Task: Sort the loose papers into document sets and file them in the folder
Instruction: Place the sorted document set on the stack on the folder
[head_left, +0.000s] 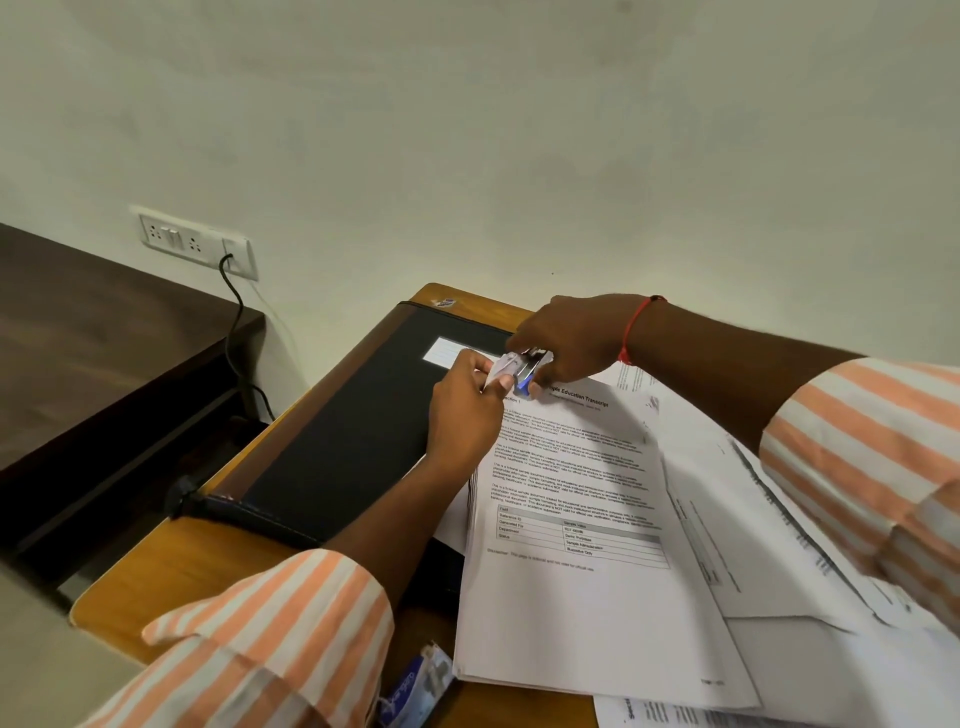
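Hands: L (462, 413) pinches papers (571, 499) corner — R (569, 338) grips stapler (525, 373).

I assess this as an office or study workspace. Evidence observed: a small wooden desk (130, 582) with rounded corners stands against a plain off-white wall (519, 130). On it lies a black document folder (353, 415) bearing a white label. Loose printed sheets (571, 597) partly overlap it. The top sheet's heading reads in part "Education Transcript", with a table of fields below. A small stapler (527, 371) sits at that sheet's top corner. A blue stationery packet (421, 686) lies at the desk's near edge, and I cannot read its label. A darker table (93, 332) stands to the left. A wall switch-and-socket panel (192, 241) has a black cable (234, 322) plugged in.
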